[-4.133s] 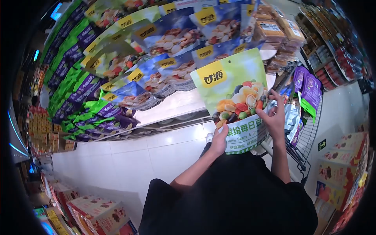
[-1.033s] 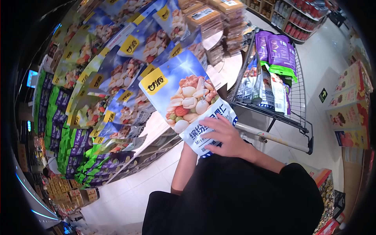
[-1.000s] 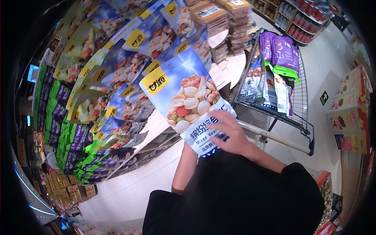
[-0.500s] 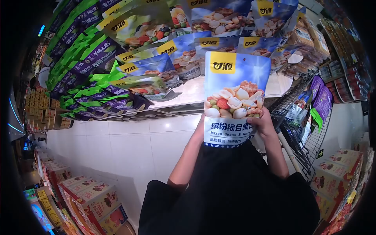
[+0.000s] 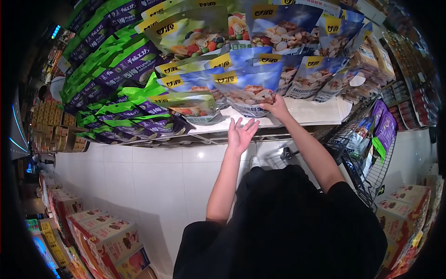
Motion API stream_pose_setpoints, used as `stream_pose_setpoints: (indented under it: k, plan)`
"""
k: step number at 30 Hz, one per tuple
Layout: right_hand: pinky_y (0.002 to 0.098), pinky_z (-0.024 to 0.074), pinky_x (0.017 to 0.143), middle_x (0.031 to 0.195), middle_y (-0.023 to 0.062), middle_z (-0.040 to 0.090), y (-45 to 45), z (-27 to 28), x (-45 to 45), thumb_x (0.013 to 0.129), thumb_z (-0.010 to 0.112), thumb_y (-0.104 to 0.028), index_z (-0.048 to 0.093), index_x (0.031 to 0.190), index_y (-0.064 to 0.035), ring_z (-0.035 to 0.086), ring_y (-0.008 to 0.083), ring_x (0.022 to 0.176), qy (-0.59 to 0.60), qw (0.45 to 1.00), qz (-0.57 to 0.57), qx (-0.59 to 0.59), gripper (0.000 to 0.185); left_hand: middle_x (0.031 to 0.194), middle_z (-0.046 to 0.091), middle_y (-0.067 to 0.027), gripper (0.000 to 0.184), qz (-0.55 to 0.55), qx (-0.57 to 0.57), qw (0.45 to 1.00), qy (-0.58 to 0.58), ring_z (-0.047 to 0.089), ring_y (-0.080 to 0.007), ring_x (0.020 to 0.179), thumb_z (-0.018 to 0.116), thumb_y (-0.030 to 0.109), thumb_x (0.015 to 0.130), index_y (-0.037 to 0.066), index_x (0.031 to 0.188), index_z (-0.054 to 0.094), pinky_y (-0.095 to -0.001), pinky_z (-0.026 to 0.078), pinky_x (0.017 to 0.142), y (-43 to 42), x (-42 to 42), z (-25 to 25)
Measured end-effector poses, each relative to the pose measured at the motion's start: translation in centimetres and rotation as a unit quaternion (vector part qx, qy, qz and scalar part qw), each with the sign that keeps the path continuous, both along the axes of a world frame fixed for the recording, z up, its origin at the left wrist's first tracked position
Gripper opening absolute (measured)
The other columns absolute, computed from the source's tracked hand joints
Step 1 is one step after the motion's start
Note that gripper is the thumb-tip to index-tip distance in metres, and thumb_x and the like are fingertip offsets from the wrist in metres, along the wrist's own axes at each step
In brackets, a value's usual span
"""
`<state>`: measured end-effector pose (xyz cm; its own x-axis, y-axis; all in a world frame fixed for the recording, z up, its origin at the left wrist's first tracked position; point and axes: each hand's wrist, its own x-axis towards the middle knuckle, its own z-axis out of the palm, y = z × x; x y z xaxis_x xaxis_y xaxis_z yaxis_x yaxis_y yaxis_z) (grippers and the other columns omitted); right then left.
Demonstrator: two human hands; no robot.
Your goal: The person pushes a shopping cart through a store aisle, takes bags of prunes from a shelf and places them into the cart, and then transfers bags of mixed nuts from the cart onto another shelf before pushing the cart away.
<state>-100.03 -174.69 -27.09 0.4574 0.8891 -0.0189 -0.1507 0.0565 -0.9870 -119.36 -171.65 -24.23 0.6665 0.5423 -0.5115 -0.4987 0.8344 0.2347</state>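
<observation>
1. The front blue-and-white plastic pouch (image 5: 251, 93) is showing a smooth, glossy film.
2. Green-and-purple plastic prune bags (image 5: 132, 69) are gleaming along wrinkled surfaces.
3. Pale square floor tiles (image 5: 155, 181) are reflecting light, smooth and polished.
4. The black cloth shirt (image 5: 288, 223) is looking matt.
5. The dark wire-mesh cart (image 5: 378, 174) is looking metallic.

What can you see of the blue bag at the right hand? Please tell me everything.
The blue bag looks like glossy plastic, with a yellow label at upper left, a picture of nuts and a white, lettered lower part. It stands roughly upright near the front of the shelf, with other bags behind. The right hand holds its lower right edge.
</observation>
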Motion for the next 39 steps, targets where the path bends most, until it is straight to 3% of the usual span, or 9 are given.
stream_pose_setpoints:
  k: [3, 8, 18, 20, 22, 28, 33, 36, 39]
  plan:
    - [0.0277, 0.0465, 0.079, 0.098, 0.0085, 0.061, -0.6, -0.7, -0.6, 0.07, 0.068, -0.002, 0.051, 0.106, 0.002, 0.059, 0.0147, 0.089, 0.006, 0.999, -0.043, -0.032, 0.041, 0.137, 0.022, -0.0244, 0.065, 0.001, 0.006, 1.0, -0.012, 0.036, -0.0439, 0.118, 0.038, 0.046, 0.09, 0.019, 0.139, 0.004, -0.0484, 0.038, 0.095, 0.7, 0.6, -1.2]
    - [0.0274, 0.0459, 0.078, 0.097, 0.007, 0.062, -0.6, -1.3, 0.2, 0.073, 0.064, -0.001, 0.053, 0.105, 0.0014, 0.058, 0.0144, 0.087, -0.097, 0.993, -0.025, -0.064, 0.034, 0.136, 0.024, -0.0228, 0.064, -0.023, 0.038, 0.999, 0.003, 0.037, -0.0431, 0.118, 0.038, 0.046, 0.09, 0.021, 0.139, 0.006, -0.0475, 0.038, 0.095, 0.9, 1.2, -1.1]
    - [0.0285, 0.045, 0.079, 0.095, 0.0059, 0.06, 0.1, -0.7, -0.6, 0.076, 0.062, 0.0, 0.052, 0.106, 0.001, 0.056, 0.013, 0.088, -0.046, 0.996, 0.065, -0.046, 0.032, 0.134, 0.029, -0.023, 0.062, -0.053, 0.068, 0.996, 0.039, 0.039, -0.0414, 0.117, 0.035, 0.048, 0.09, 0.021, 0.138, 0.005, -0.0463, 0.038, 0.095, -0.2, 0.1, -0.7]
    - [0.0284, 0.0445, 0.079, 0.097, 0.0063, 0.06, 2.8, -2.5, -1.3, 0.075, 0.062, -0.001, 0.051, 0.107, 0.0001, 0.055, 0.0129, 0.088, -0.018, 0.996, 0.084, -0.027, 0.033, 0.132, 0.031, -0.0196, 0.065, -0.016, 0.031, 0.998, 0.044, 0.042, -0.0387, 0.116, 0.035, 0.051, 0.089, 0.029, 0.139, -0.001, -0.0471, 0.039, 0.094, 0.6, 0.3, -0.7]
    - [0.0293, 0.0441, 0.079, 0.096, 0.0078, 0.061, 5.2, -3.7, -2.2, 0.075, 0.062, -0.001, 0.051, 0.108, -0.001, 0.057, 0.0159, 0.087, -0.107, 0.982, 0.084, -0.131, 0.035, 0.132, 0.03, -0.0205, 0.067, -0.003, 0.036, 0.998, 0.058, 0.041, -0.0387, 0.116, 0.034, 0.053, 0.088, 0.031, 0.138, -0.006, -0.0491, 0.038, 0.095, 1.4, 0.7, -0.6]
    - [0.0313, 0.0442, 0.08, 0.099, 0.0132, 0.059, 3.3, 2.6, -4.2, 0.073, 0.067, -0.013, 0.049, 0.107, -0.0021, 0.058, 0.025, 0.092, -0.248, 0.922, -0.157, -0.252, 0.039, 0.131, 0.031, -0.0224, 0.073, 0.062, -0.021, 0.998, 0.006, 0.042, -0.0363, 0.116, 0.04, 0.058, 0.084, 0.022, 0.137, 0.005, -0.0512, 0.035, 0.096, 4.8, 2.1, -0.7]
    - [0.0297, 0.0463, 0.075, 0.097, 0.0102, 0.058, -4.9, 2.7, -2.7, 0.076, 0.063, -0.011, 0.051, 0.1, -0.0011, 0.058, 0.0191, 0.087, -0.099, 0.98, -0.114, -0.132, 0.029, 0.128, 0.034, -0.0242, 0.084, 0.086, -0.003, 0.994, 0.073, 0.044, -0.0366, 0.114, 0.052, 0.059, 0.077, 0.022, 0.135, 0.004, -0.049, 0.037, 0.094, 4.8, 2.7, 0.0]
    - [0.0229, 0.0455, 0.063, 0.073, 0.0033, 0.058, -12.4, 2.8, -1.3, 0.077, 0.059, -0.007, 0.057, 0.085, 0.0003, 0.055, 0.0085, 0.067, 0.008, 0.998, -0.028, -0.054, 0.011, 0.128, 0.032, -0.0253, 0.085, 0.081, 0.034, 0.988, 0.124, 0.047, -0.0388, 0.111, 0.053, 0.055, 0.078, 0.025, 0.134, -0.004, -0.0489, 0.04, 0.091, 4.7, 2.9, -0.7]
    - [0.0225, 0.0459, 0.062, 0.071, 0.0042, 0.059, -19.9, 6.7, 0.4, 0.079, 0.058, -0.006, 0.058, 0.084, 0.0018, 0.055, 0.0074, 0.066, 0.03, 0.994, -0.094, -0.041, 0.009, 0.13, 0.028, -0.0254, 0.078, 0.066, 0.076, 0.983, 0.152, 0.048, -0.0387, 0.109, 0.052, 0.051, 0.08, 0.024, 0.132, 0.0, -0.0478, 0.044, 0.088, 4.3, 3.3, -0.9]
